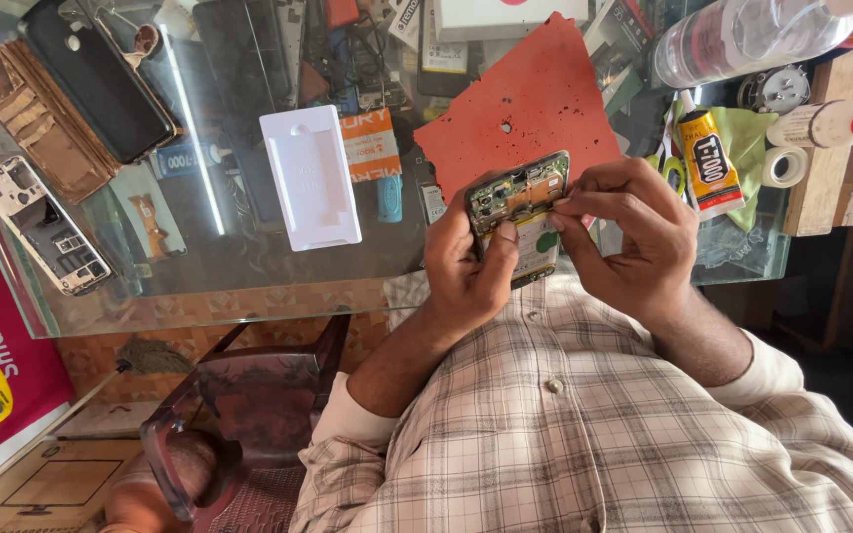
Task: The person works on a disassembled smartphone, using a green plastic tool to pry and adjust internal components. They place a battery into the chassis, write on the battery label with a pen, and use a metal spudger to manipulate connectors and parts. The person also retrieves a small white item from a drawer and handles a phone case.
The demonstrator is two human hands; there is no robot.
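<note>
An opened smartphone (518, 197) with its back cover off shows a green circuit board and a pale battery. My left hand (466, 268) grips the phone from the left side, thumb across the battery. My right hand (632, 237) holds the phone's right edge, fingertips pinched at the board near the top corner. Both hands hover over the near edge of a glass table (239, 286), just in front of a red mat (530, 99).
On the glass lie a white plastic tray (310, 178), a black phone case (99, 79), a stripped phone frame (43, 225), a brown wallet (32, 116), a glue tube (707, 158), tape rolls (784, 166) and a clear bottle (742, 38). A maroon chair (249, 405) stands below left.
</note>
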